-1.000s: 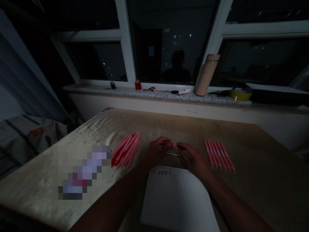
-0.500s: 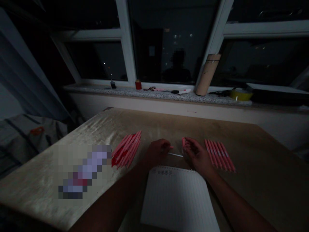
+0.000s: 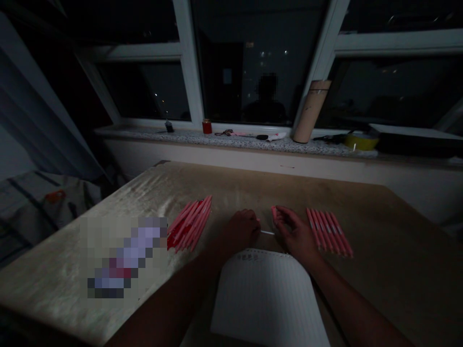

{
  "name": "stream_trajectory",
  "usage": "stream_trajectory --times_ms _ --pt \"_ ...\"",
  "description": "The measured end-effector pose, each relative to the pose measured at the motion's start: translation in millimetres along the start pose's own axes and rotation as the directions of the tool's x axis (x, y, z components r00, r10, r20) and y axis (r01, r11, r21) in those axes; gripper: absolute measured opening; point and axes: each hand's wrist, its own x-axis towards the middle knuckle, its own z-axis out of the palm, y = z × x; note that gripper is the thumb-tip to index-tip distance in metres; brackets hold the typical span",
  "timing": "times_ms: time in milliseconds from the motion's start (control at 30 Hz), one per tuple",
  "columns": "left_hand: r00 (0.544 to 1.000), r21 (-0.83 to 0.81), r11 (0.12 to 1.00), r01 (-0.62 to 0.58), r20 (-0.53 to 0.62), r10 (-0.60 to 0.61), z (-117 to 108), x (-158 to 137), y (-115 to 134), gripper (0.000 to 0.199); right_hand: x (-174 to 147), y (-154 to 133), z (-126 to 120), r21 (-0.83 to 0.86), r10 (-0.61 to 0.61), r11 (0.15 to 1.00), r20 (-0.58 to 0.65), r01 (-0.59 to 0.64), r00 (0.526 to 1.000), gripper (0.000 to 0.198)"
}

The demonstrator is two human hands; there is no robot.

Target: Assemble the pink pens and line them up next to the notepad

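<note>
Pink piece (image 3: 274, 212) pinched in my right hand (image 3: 293, 228).
Head view: my left hand (image 3: 244, 228) curls beside a pale rod (image 3: 267, 233), grip too hidden to tell; loose pens (image 3: 196, 223) lie left, rowed pens (image 3: 328, 230) right, seemingly to keep two lots apart.

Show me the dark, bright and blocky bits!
Head view: middle window pane almost black, with tiny lights; head view: table paler at left, dimmer at right; head view: blocky patch beside the bunched pink pens, hiding what is there; head view: left hand and right hand dim, fine detail lost.
</note>
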Motion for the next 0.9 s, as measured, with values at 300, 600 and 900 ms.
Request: stream_trajectory --times_ms 300,600,900 --pt "0.999 0.135 0.99 -0.028 0.019 0.026 4 3 -1 0.025 1 -5 -1 -0.057 -0.016 0.998 -0.02 0.015 1.0 0.027" --pt "0.992 0.257 0.961 -0.104 0.093 0.083 -3 2 4 0.015 1 -4 -2 -0.058 -0.024 0.998 -0.014 0.023 1.0 0.027" --pt "0.999 0.181 0.983 0.017 -0.038 -0.011 -8 5 -4 0.015 3 -10 -4 -0.13 -0.085 0.988 0.001 0.085 0.996 0.025"
